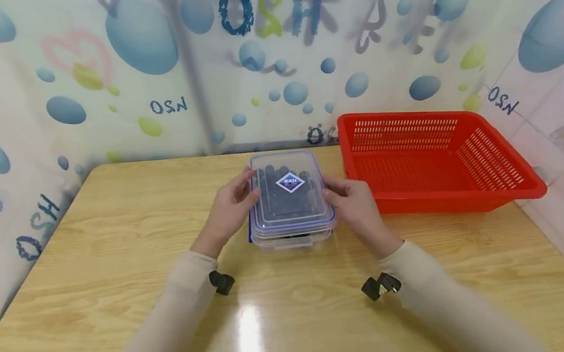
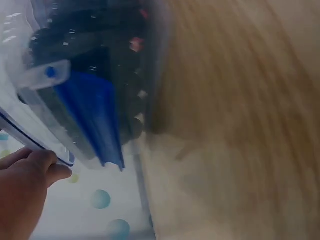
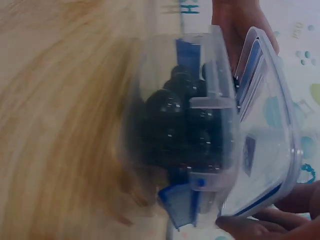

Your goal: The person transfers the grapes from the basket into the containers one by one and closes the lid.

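A clear rectangular container lid with a blue seal and a diamond-shaped label is held over a clear plastic food container on the table. My left hand grips the lid's left edge; my right hand pinches its right edge. In the right wrist view the lid stands tilted, with a gap between it and the container's rim. Dark, shiny round pieces fill the container. Its blue side clasp hangs unfastened in the left wrist view, and another blue clasp sticks outward.
A red plastic basket with slotted sides stands to the right, close to my right hand. The wooden table ends at a patterned curtain behind. Light glares off the tabletop in front of the container.
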`<state>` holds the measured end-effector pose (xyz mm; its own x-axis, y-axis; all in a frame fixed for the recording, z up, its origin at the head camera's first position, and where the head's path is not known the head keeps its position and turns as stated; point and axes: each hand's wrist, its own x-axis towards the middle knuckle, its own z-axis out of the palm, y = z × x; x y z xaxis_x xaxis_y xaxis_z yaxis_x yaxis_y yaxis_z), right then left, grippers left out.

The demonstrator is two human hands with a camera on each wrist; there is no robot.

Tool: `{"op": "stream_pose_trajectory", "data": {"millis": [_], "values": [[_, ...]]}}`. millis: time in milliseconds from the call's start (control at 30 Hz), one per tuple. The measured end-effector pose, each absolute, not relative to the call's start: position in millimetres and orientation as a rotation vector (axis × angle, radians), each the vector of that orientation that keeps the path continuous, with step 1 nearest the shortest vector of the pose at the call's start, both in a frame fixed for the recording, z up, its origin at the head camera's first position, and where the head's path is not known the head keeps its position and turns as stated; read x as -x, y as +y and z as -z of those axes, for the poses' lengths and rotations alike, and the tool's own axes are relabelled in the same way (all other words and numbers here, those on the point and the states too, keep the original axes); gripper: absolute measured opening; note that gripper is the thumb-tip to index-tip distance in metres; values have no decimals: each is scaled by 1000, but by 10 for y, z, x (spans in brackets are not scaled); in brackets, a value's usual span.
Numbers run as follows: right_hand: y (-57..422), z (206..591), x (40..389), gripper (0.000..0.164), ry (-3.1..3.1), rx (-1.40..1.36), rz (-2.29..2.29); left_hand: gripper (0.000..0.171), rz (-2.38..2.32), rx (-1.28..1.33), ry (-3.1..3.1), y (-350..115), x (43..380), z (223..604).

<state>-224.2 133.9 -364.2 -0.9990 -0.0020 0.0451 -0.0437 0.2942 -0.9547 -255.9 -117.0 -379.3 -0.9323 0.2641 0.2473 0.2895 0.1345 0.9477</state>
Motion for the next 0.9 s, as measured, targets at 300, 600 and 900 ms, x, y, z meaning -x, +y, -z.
{"op": "stream_pose_trajectory", "data": {"millis": [300,600,900], "values": [[1234,3730,2274,50,-2782,-114,-1465,55,1800,614,-2606,-1267,2647,3793],[1232,3723,2269,50,-2781,-233,-1348,58,1627,578,-2760,-1285,2592,3657],[1260,3752,2287,52,-2816,-165,-1373,58,1484,556,-2894,-1223,2644,3706]]}}
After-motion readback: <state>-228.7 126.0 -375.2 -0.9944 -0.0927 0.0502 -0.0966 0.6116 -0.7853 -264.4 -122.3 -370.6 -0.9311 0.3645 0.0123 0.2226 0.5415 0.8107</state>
